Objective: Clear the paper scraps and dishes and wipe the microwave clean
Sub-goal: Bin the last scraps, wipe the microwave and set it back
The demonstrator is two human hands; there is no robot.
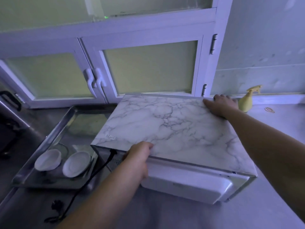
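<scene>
Gripping the microwave (165, 126), left hand (137, 160) fingers curl over its near edge, right hand (220, 104) over its far corner

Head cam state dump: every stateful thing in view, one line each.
microwave: on the counter, back toward camera, held by both hands.
left hand: grips microwave's near top edge.
right hand: holds its far right corner.
power cord: unplugged, plug lying on counter.
white dishes: side by side in the tray, look empty.
spray bottle: upright, beside right hand.
cabinet doors: closed.
</scene>
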